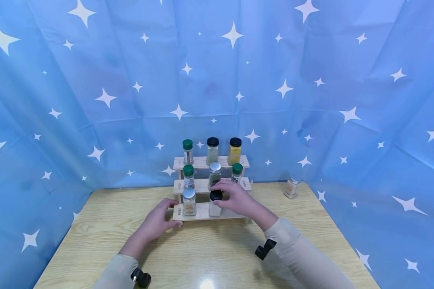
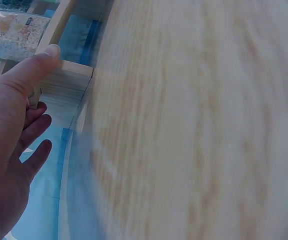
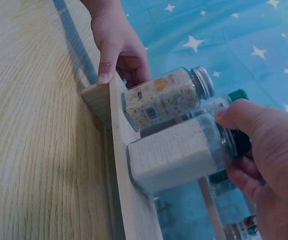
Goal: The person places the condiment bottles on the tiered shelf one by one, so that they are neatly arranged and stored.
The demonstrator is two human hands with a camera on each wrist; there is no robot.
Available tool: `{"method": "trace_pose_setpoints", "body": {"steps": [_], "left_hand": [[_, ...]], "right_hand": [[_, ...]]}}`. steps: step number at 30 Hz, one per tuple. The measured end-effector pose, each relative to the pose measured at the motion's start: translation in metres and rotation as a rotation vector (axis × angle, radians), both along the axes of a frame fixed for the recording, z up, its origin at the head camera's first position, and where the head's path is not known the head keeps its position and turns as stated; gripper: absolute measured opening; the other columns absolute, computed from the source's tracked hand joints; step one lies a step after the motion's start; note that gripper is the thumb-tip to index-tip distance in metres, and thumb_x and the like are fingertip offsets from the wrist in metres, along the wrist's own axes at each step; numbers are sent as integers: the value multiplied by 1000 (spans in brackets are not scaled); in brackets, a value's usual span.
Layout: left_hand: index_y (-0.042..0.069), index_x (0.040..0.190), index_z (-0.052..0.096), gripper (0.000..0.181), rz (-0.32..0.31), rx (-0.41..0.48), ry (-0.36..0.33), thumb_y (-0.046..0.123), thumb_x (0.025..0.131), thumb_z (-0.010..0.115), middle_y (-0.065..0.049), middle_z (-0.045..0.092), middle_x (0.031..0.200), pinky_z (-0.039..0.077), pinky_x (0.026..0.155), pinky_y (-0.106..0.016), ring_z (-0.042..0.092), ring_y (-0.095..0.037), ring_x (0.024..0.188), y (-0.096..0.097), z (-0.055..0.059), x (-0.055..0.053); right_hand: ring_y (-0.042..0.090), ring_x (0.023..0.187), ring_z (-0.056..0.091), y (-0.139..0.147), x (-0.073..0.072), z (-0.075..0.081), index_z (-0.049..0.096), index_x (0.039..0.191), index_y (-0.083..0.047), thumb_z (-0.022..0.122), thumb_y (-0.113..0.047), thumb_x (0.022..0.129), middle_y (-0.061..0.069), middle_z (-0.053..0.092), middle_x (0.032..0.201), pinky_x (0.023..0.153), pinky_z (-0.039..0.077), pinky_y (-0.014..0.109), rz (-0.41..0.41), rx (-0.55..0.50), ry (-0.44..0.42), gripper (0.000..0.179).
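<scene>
A three-step wooden spice rack point(image 1: 199, 216) carries several spice jars. My left hand point(image 1: 160, 221) grips the left end of its lowest step, with the thumb point(image 2: 43, 57) at the front edge and the fingers round behind. My right hand point(image 1: 237, 199) pinches the black cap of a square glass spice jar point(image 3: 176, 152) filled with white powder. That jar stands on the lowest step, its base at the board. To its left on the same step is a silver-capped jar point(image 3: 161, 95) of pale, coarse grains.
On the middle step stand a silver-capped jar point(image 1: 215, 176) and green-capped jars, one partly behind my right hand. The top step holds a green-capped jar point(image 1: 188, 151), a black-capped jar point(image 1: 212, 150) and a yellow jar point(image 1: 234, 151). Another jar point(image 1: 291, 188) is at the table's back right.
</scene>
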State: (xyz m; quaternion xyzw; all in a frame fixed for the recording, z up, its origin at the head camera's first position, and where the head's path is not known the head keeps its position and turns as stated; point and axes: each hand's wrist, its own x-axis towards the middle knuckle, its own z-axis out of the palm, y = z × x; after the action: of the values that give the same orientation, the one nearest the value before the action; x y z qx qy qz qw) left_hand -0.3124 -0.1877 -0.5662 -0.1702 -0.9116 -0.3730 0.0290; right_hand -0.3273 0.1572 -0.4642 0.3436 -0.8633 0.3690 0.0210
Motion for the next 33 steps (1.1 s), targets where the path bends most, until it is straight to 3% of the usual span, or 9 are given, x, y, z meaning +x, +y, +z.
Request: {"method": "trace_pose_setpoints", "body": {"steps": [9,17,22,29,33], "left_hand": [[12,147,63,70,5,-6,6,28,89,97,-7,65,145,50,119,-59,61,-35,139,0,-1,-1],[12,147,62,70,0,-1,6,28,88,97,-8,65,146,50,119,-59,61,-35,139,0,-1,-1],[11,148,62,71,1,-6,3,27,88,97,-7,64,146,50,119,-58,61,-35,140,0,-1,-1],[12,149,61,74,0,2,-18,28,87,98,-7,64,149,48,122,-57,59,-34,142,0,0,0],[12,149,61,74,3,2,-13,28,87,98,-7,64,148,49,121,-57,60,-34,141,0,0,0]], "right_hand": [[25,120,65,0,2,-1,72,144,-9,84,-10,100,5,69,137,96,65,46,-12,-2,-14,45],[23,117,64,1,3,-3,72,143,-9,84,-11,100,4,69,134,93,63,39,-18,7,9,45],[24,121,65,2,3,-4,72,144,-9,86,-11,99,3,68,135,99,63,46,-13,-4,19,47],[26,120,66,20,8,-1,74,138,-14,89,-16,97,0,69,131,102,62,50,-112,-65,66,44],[31,115,69,45,7,-3,77,129,-8,87,-11,98,6,74,125,98,63,55,-179,-172,117,33]]}}
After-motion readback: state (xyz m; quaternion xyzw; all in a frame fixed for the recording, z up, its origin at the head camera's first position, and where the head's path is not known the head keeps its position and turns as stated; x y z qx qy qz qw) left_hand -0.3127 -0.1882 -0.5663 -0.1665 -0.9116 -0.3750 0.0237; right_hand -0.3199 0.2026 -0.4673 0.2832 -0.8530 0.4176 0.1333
